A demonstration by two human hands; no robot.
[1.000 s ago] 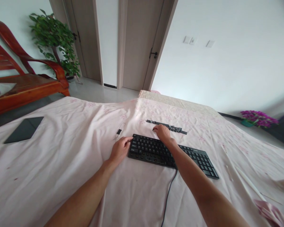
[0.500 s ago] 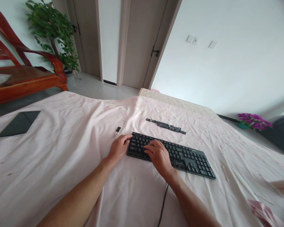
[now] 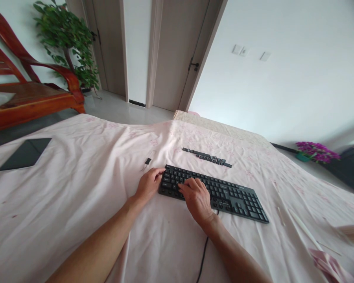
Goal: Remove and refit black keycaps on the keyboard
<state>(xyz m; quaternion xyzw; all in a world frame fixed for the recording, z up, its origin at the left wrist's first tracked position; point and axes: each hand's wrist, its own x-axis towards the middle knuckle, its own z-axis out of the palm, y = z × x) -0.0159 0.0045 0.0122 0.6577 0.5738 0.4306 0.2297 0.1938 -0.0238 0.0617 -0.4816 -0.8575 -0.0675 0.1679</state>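
A black computer keyboard [image 3: 242, 200] lies at a slant on the pink cloth, with bare switch spots along its near rows where keycaps are off. My left hand [image 3: 149, 181] holds its left end, thumb and fingers at the upper left corner. Over the left part of the keys is my right hand [image 3: 196, 196], its thumb and fingertips pinched together low on the keyboard. Whatever is between those fingertips is too small to make out. Behind the keyboard, loose black keycaps [image 3: 206, 156] lie in a row. A small black piece [image 3: 148, 161] rests beyond my left hand.
A dark tablet [image 3: 26, 154] lies on the left of the pink cloth [image 3: 91, 188]. The keyboard cable [image 3: 205, 251] runs toward me beneath my right wrist. Cotton swabs [image 3: 281, 216], a pale stick [image 3: 305, 230] and a pink rag [image 3: 327, 263] lie on the right.
My right hand has shifted slightly left along the lower keys, its fingers still pinched. My left hand stays at the keyboard's left end.
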